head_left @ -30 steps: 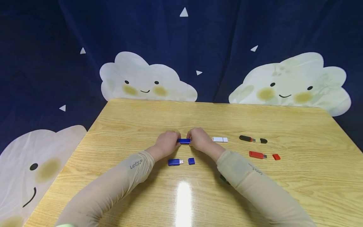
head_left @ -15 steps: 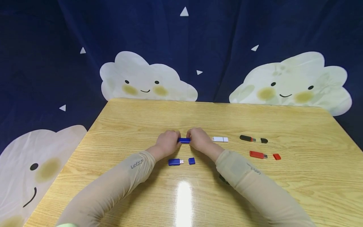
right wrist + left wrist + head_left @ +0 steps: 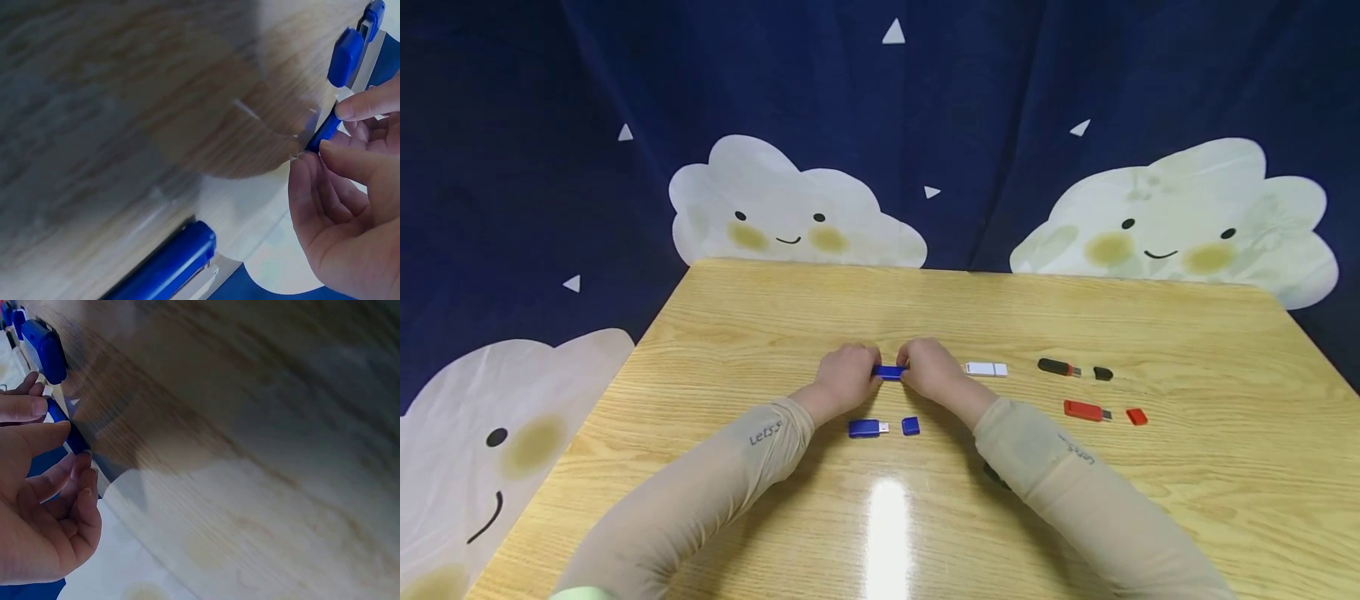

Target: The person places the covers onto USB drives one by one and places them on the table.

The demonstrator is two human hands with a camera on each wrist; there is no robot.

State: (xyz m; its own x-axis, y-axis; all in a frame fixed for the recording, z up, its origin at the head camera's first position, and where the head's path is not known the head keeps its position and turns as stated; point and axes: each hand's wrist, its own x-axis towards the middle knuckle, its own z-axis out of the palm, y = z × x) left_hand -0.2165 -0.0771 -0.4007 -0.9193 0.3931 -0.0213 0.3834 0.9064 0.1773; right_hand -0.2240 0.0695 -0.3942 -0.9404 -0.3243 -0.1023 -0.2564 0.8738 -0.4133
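Head view: left hand [image 3: 847,377] and right hand [image 3: 934,371] grips pinch a blue USB stick [image 3: 891,373]; white stick [image 3: 986,369] looks capped; red stick [image 3: 1083,410], black stick [image 3: 1056,367] uncapped.

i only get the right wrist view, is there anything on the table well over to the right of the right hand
Observer: Yes, the head view shows a black USB stick lying uncapped, well to the right of the right hand.
Operator: ok and anything on that side lower down in your picture
Observer: A red USB stick, its metal end bare, with a red cap lying apart from it, off to its right.
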